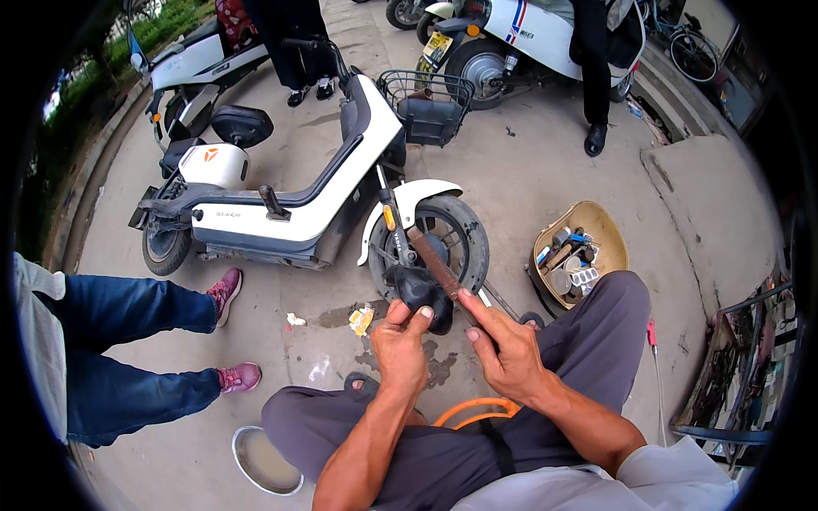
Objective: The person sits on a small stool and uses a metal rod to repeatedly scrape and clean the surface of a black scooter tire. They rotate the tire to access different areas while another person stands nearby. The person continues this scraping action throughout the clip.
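Observation:
My left hand (400, 353) is closed, thumb on top, round a bunched piece of black rubber that looks like an inner tube (413, 285). In my right hand (509, 347) is a flat, rusty brown file (436, 266), its blade pointing up and left across the rubber. Whether the blade touches the rubber I cannot tell. Just beyond both hands is the front wheel (474, 234) of a white electric scooter (341, 192). The lower ends of the rubber and the file are partly hidden by my fingers.
At the right, a tan helmet-shaped tub (615, 226) holds tools and small tins. A basin of cloudy water (241, 444) sits lower left. A yellow packet (361, 319) lies on the ground. A person in jeans (141, 315) stands left; other people and scooters (545, 38) are behind.

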Demonstrator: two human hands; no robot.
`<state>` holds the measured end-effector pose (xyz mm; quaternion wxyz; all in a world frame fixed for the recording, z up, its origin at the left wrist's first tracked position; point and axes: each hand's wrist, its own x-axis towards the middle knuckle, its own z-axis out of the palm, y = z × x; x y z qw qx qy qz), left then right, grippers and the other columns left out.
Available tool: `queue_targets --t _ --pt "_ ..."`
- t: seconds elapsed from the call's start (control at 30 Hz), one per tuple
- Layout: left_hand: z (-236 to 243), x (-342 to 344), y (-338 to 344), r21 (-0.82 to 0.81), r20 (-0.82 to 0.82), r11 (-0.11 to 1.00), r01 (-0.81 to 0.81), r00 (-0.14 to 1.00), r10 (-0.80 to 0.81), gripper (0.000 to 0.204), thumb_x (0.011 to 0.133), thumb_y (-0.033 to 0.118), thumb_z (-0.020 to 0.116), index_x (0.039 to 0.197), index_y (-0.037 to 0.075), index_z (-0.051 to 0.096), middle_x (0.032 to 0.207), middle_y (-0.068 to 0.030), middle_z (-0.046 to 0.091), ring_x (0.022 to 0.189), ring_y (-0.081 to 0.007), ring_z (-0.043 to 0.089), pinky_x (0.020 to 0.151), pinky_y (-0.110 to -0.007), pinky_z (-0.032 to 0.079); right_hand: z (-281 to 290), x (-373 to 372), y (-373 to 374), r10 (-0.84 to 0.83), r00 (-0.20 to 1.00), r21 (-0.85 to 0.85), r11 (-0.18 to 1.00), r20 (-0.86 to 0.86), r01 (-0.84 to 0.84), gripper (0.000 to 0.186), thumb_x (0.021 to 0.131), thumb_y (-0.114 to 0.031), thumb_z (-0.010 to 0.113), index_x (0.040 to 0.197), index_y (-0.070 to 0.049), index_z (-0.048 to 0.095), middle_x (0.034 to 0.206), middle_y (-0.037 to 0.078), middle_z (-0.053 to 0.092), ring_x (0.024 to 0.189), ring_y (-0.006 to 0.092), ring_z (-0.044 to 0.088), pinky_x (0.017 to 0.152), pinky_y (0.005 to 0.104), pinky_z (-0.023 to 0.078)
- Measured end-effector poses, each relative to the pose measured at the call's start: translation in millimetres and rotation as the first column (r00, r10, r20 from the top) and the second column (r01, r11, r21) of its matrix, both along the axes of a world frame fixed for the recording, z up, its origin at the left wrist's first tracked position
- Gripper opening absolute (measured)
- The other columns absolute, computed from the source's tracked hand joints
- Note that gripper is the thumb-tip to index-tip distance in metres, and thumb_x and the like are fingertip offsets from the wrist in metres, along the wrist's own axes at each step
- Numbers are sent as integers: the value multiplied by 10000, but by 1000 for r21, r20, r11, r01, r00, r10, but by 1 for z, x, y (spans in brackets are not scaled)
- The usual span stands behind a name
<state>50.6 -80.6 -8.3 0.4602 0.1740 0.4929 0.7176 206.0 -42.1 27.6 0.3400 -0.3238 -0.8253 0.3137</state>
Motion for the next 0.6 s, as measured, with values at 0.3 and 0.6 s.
queue_targets --t 0.3,0.6 --pt "-17 -4 -3 37 -61 999 36 998 -34 208 917 -84 602 1100 -64 698 1057 -47 648 971 -116 601 883 -269 476 -10 -21 -3 -14 994 85 996 106 5 587 904 19 619 1467 -108 508 804 106 589 578 296 575 525 376 456" --pt "-3 3 -2 15 -66 999 29 997 -28 200 896 -103 589 1054 -60 704 1052 -18 615 955 -107 586 870 -255 460 -4 -17 -1 -31 990 27 999 137 28 557 926 -29 603 1467 -115 501 828 110 595 626 314 617 541 392 475"
